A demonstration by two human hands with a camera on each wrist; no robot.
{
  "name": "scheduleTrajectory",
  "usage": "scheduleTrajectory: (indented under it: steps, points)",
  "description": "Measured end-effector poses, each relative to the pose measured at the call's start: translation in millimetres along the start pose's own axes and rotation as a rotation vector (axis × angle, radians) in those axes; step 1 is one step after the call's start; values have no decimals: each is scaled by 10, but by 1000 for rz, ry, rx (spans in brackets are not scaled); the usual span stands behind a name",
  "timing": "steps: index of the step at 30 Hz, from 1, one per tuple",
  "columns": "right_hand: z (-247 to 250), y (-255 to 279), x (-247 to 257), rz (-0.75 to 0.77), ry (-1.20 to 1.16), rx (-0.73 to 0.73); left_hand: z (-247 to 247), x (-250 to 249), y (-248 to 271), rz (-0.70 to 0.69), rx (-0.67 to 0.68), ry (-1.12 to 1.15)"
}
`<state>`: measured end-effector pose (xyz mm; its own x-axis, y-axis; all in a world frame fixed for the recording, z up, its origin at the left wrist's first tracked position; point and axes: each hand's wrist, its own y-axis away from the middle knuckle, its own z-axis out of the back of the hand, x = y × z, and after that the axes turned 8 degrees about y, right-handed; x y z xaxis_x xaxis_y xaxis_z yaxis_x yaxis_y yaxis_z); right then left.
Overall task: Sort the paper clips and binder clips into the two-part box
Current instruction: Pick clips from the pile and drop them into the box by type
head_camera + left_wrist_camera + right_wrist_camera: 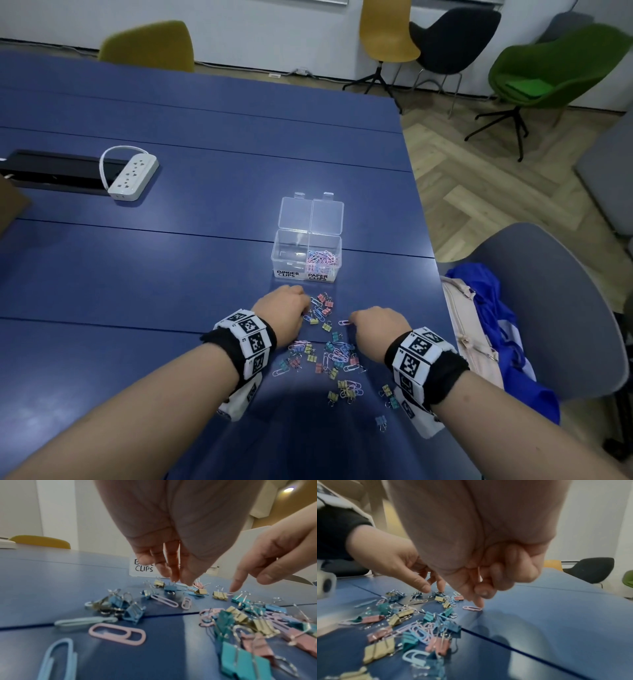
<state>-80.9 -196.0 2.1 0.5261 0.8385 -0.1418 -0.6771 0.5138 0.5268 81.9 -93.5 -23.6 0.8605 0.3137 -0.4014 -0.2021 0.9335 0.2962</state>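
A clear two-part box (285, 247) stands with both lids open. Its part labelled BINDER CLIPS (143, 567) holds nothing I can see, while the PAPER CLIPS part holds pastel paper clips (323, 258). A loose pile of paper clips and binder clips (329, 349) lies in front of the box, between my hands. My left hand (304, 312) points its fingers (180, 577) down at the pile's far end, with thumb and finger either side of a blue binder clip (436, 594). My right hand (352, 321) presses its index fingertip (479, 603) on a pink paper clip (472, 608), with the other fingers curled.
A white power strip (133, 178) and a black cable tray (51, 171) sit far left on the blue table (205, 274). The table's right edge runs close to my right wrist. Beside it, a grey chair (561, 294) holds a pink bag (469, 332) and blue cloth.
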Motion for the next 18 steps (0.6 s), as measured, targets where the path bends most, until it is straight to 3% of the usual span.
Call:
scheduleTrajectory:
  steps: [4,8,14,18]
  points:
    - [-54,-133,-4,2,-201,-159,3,-45,-109,-11,-55,0]
    - [-68,-226,60,54,-240,-137,-6,-148,-229,17,49,4]
    - [-143,-238,138,46,-263,-133,-35,-197,-270,44,85,-27]
    - [-80,-209,168,27,-324,-225,2,-147,-245,44,94,-26]
